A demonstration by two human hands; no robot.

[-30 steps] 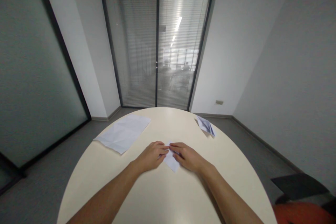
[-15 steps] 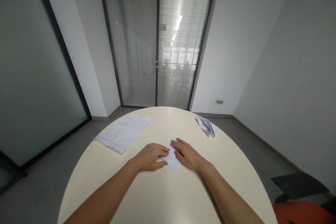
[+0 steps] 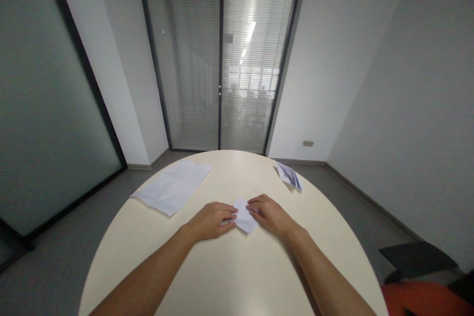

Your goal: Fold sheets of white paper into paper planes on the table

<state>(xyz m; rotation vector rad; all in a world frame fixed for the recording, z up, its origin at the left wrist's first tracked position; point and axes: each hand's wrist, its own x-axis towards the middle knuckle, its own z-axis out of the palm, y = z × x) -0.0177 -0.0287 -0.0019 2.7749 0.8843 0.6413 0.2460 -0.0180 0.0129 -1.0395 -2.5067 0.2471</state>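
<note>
A small folded piece of white paper (image 3: pixel 244 218) lies on the round cream table between my two hands, with a pointed corner toward me. My left hand (image 3: pixel 213 220) holds it at its left edge, the fingertips bent over the paper and the thumb along the near side. At the right edge my right hand (image 3: pixel 271 215) grips the paper between curled fingers and thumb. The fingers hide both side edges of the paper.
A large creased white sheet (image 3: pixel 174 186) lies at the table's far left. Near the far right rim of the table (image 3: pixel 237 276) rests a folded paper piece (image 3: pixel 289 177) with raised flaps. A red and black chair (image 3: pixel 422 296) stands at the lower right.
My right hand has drawn slightly to the right and its fingers have curled more. The folded paper has turned a little, and more of it shows between the hands.
</note>
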